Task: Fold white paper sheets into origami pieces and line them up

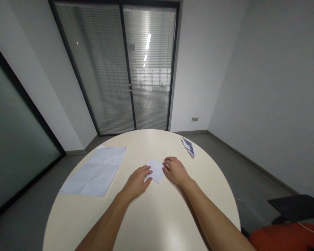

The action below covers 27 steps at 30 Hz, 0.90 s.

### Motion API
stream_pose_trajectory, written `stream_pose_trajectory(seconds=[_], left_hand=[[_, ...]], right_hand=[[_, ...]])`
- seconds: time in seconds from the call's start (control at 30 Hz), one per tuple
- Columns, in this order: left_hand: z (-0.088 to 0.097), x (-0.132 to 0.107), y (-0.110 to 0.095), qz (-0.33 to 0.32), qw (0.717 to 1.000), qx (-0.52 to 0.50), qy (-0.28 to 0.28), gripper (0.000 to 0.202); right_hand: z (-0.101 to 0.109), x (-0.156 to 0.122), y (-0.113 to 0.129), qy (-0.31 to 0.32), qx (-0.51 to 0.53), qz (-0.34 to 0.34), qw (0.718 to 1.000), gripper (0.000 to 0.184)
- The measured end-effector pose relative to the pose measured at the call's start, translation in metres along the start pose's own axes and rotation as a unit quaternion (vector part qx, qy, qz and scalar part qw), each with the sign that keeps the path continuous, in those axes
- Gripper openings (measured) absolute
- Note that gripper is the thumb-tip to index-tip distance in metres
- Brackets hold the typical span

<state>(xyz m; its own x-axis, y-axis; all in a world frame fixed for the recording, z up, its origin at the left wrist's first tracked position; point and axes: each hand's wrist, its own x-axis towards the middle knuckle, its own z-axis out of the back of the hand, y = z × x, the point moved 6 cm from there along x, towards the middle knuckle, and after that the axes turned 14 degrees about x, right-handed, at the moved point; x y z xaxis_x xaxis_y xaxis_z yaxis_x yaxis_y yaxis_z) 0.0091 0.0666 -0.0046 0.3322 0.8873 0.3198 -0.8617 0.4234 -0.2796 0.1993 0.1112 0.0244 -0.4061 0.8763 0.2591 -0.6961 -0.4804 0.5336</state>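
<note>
A small folded piece of white paper lies flat on the table in front of me, one corner pointing toward me. My left hand rests at its left side, thumb and fingers spread, with the fingertips on the paper's edge. On the other side, my right hand has its fingers loosely bent and apart, the tips at the paper's right edge. Neither hand is closed round the paper. Several layers show along its lower edge.
The round cream table carries a large creased white sheet at the left. A folded paper piece lies near the far right edge. A red and black chair stands at the lower right. Beyond the table is a glass door with blinds.
</note>
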Motion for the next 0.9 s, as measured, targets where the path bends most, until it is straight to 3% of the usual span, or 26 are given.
stream_pose_trajectory(seconds=[0.1, 0.23, 0.47, 0.67, 0.9], left_hand=[[0.0, 0.0, -0.001, -0.005, 1.0, 0.002, -0.004, 0.03], [-0.001, 0.001, -0.003, -0.011, 1.0, -0.001, -0.009, 0.033], [0.003, 0.002, -0.003, -0.002, 1.0, -0.02, 0.014, 0.033], [0.006, 0.005, 0.002, -0.003, 0.999, -0.036, 0.015, 0.03], [0.007, 0.004, 0.001, -0.004, 1.0, -0.012, 0.018, 0.03]], right_hand=[[-0.005, -0.003, 0.011, 0.045, 0.012, 0.052, 0.998, 0.026], [-0.015, -0.007, 0.018, 0.096, 0.053, 0.13, 0.985, 0.047], [-0.018, -0.008, 0.013, 0.106, 0.056, 0.129, 0.984, 0.056], [-0.019, -0.01, 0.011, 0.125, 0.051, 0.122, 0.983, 0.075], [-0.017, -0.01, 0.016, 0.13, 0.044, 0.137, 0.981, 0.061]])
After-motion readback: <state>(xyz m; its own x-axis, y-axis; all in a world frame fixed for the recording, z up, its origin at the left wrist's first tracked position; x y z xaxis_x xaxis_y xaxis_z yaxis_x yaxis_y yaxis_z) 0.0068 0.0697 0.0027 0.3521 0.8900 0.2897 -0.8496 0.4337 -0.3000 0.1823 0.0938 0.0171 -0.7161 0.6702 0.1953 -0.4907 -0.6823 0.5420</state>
